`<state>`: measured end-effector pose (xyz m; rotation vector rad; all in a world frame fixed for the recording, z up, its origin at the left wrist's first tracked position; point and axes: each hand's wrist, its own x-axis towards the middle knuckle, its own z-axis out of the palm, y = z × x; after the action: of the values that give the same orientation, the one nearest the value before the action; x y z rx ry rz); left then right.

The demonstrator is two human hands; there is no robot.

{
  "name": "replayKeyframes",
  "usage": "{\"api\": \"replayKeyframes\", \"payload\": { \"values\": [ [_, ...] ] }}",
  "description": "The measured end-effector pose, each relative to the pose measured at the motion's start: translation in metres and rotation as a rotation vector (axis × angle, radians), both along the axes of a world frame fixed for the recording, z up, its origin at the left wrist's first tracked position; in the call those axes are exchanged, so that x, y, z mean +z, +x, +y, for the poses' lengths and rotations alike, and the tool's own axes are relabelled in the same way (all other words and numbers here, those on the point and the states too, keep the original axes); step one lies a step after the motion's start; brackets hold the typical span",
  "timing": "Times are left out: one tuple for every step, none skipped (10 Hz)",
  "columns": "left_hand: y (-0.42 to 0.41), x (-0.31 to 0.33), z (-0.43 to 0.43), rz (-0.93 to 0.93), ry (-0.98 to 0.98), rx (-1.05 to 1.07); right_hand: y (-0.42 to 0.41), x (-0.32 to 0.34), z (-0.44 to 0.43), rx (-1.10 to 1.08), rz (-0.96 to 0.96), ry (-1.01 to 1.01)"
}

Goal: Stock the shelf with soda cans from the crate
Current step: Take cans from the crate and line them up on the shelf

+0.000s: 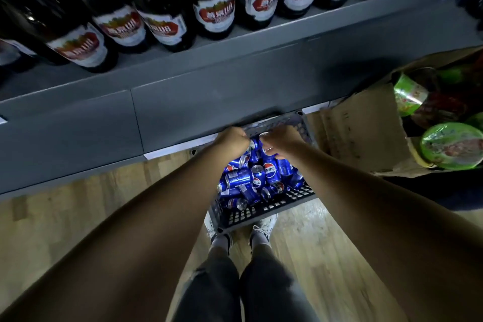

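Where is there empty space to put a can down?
The grey shelf is bare in front of the bottles, and the wood floor is bare left of the crate. The crate is packed with cans; a cardboard box sits right of it.

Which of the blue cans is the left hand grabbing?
The tilted blue soda can at the pile's far end, silver top against the left hand's curled fingers, beside the right hand.

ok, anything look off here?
The blue soda cans lie jumbled, mostly on their sides, in the grey perforated plastic crate. Right of it, the brown cardboard box has a ragged, creased flap, and its green-lidded bowls sit tilted.
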<state>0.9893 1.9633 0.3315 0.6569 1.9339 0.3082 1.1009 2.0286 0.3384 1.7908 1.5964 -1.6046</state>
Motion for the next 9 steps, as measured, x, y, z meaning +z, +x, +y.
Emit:
{"api": "replayKeyframes", "payload": {
  "values": [
    [-0.001,-0.016,-0.005,-0.009,-0.063,-0.056,0.012,-0.020,0.000,0.019,-0.061,0.016],
    [-0.005,-0.032,-0.012,0.005,-0.107,-0.088,0.025,-0.037,0.004,0.105,-0.169,0.092],
    [-0.007,-0.049,-0.027,0.053,-0.189,-0.151,0.040,-0.051,0.008,0.245,-0.262,0.147],
    [-0.011,-0.072,-0.052,0.075,-0.224,-0.150,0.055,-0.070,0.009,0.274,-0.240,0.109],
    [-0.011,-0.090,-0.064,0.080,-0.302,-0.172,0.061,-0.099,0.004,0.340,-0.266,0.094],
    [-0.011,-0.108,-0.074,0.127,-0.347,-0.294,0.058,-0.127,-0.010,0.430,-0.338,0.063],
    [-0.007,-0.124,-0.072,0.114,-0.318,-0.372,0.058,-0.152,-0.022,0.452,-0.323,0.024],
    [-0.002,-0.146,-0.068,0.077,-0.289,-0.380,0.055,-0.178,-0.036,0.442,-0.305,-0.059],
    [-0.001,-0.173,-0.073,0.043,-0.289,-0.394,0.052,-0.211,-0.050,0.409,-0.297,-0.124]
  ]
}}
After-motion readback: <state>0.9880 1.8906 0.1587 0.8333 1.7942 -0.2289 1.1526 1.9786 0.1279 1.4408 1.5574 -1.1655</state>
